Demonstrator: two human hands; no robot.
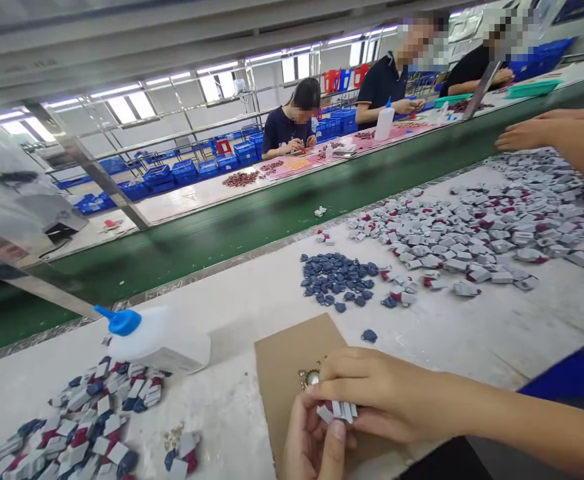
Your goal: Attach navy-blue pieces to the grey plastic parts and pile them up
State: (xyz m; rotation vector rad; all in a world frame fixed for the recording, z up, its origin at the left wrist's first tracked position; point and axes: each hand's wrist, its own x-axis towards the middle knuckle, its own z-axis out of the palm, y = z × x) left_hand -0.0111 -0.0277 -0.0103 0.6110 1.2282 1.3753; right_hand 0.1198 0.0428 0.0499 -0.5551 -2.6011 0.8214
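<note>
My right hand [379, 393] and my left hand [315, 445] meet low in the view over a brown cardboard sheet [285, 363]. Both pinch the same small grey-and-red piece [339, 411] with folded white tabs. A small round gold-rimmed part [311, 378] lies on the cardboard just beyond my fingers. A white glue bottle with a blue cap [157, 340] lies on its side to the left. In front of it sits a heap of grey, red and blue pieces [87, 427].
A cluster of dark blue pieces [339, 279] lies mid-table and a wide spread of grey pieces [492, 230] at the right, where another person's hand [522, 135] reaches in. A green conveyor belt [232, 230] runs behind. Three people work at the far bench beside blue crates [172, 175].
</note>
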